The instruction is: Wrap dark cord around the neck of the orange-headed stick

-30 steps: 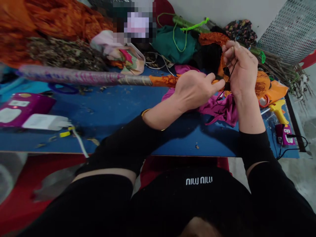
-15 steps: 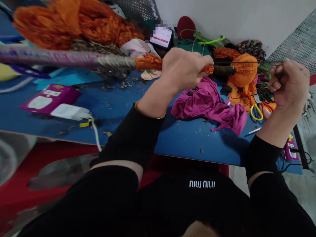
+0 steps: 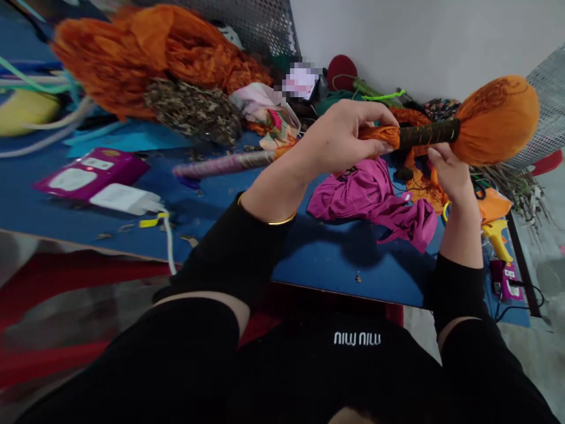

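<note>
1 stick (image 3: 229,165) w/ 1 round cloth knob (image 3: 498,121). L hand (image 3: 346,132) grips stick; R hand (image 3: 452,171) at dark wound neck (image 3: 426,134), can't tell grip. 2 plastic pwr boxes (image 3: 95,176).

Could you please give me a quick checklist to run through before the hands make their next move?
1. Left hand gripping the orange-wrapped section of the stick: ok, thumb and fingers close around it.
2. Right hand near the dark band: ok, thumb and fingers sit at its lower edge.
3. Right hand holding anything: cannot tell, its curled fingers are mostly hidden.
4. Orange bulb raised off the blue table: ok.
5. Blue table below the dark band free of cloth: not ok, magenta cloth lies crumpled there.
6. Yellow tool apart from both hands: ok.
</note>
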A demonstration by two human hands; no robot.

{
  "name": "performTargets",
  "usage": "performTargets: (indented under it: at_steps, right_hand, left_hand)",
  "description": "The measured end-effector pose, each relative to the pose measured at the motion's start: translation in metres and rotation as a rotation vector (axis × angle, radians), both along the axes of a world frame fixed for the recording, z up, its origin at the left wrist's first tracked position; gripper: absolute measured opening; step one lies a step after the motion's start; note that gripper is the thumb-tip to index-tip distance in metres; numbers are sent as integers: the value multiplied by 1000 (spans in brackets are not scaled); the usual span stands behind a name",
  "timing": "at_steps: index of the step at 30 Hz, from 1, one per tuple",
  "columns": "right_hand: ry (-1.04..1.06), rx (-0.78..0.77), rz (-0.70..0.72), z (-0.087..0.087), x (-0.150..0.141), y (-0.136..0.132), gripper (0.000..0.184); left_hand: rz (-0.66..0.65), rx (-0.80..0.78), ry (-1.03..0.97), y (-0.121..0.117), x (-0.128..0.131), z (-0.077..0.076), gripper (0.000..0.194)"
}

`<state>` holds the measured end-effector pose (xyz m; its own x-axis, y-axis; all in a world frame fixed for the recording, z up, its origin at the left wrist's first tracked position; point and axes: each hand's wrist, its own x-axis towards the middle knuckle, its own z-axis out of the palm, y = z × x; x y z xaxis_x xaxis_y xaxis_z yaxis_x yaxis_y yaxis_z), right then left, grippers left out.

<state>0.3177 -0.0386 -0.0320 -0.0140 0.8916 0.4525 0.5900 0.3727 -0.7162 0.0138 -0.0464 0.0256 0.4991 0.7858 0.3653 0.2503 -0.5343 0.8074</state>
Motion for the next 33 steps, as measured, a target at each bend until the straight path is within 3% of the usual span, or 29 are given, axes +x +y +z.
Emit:
performTargets:
  at_steps: [3, 5, 8, 11, 14, 17, 20, 24, 33]
  right_hand:
    - [242, 2, 281, -4, -47, -5, 45]
    - [277, 3, 293, -5, -71, -13, 49]
    - [214, 31, 178, 0, -91, -33, 45]
    - [181, 197, 89, 13, -99, -54, 40]
    - [246, 355, 207, 15, -106, -60, 34]
    - [413, 342, 348, 2, -112, -50, 40]
    - [534, 261, 254, -12, -112, -40, 47]
    - [522, 199, 143, -14, -109, -44, 47]
    - [336, 229, 70, -13, -121, -62, 51]
  left_hand:
    - [24, -16, -21, -1, 3, 0, 31]
    - [14, -16, -39, 0, 4, 0, 29]
    - [13, -8, -85, 3, 5, -1, 21]
    - [41, -10, -93, 9, 7, -4, 19]
    - [40, -12, -75, 16, 12, -12, 18]
    - [49, 31, -36, 22, 19, -22, 18]
    - [166, 76, 51, 22, 26, -29, 21]
    - [311, 111, 167, 12, 32, -31, 23]
    - [321, 86, 332, 5, 38, -31, 33]
